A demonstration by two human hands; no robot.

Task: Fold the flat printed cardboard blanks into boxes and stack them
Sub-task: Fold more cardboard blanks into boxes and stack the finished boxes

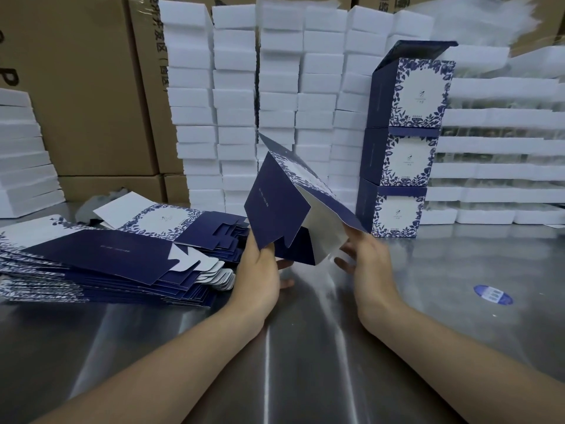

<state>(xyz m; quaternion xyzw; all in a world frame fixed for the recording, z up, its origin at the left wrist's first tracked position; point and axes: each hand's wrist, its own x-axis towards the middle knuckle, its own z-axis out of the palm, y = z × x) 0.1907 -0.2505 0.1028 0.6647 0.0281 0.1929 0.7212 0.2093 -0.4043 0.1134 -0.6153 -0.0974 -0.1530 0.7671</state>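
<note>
1. The person's left hand [260, 280] is pinching the lower edge of the half-opened navy-and-white printed cardboard blank [284, 209], thumb in front and fingers curled behind. The right hand [363, 258] is touching the blank's right flap with its fingers spread apart, clamped on nothing.
2. The blank is hanging above the shiny steel counter [305, 347], between the slumped pile of flat navy blanks [107, 264] on the left and the stack of three folded blue-floral boxes [400, 154] on the right.
3. With only one firm grip, the thin, springy board is likely to flatten again, or crease off its scored lines if it is pushed askew.
4. The notched tabs could snag or tear, and the slick counter would let the box slide while its bottom is pressed shut.
5. The tall stack, its top lid ajar, could topple if it is nudged.
</note>
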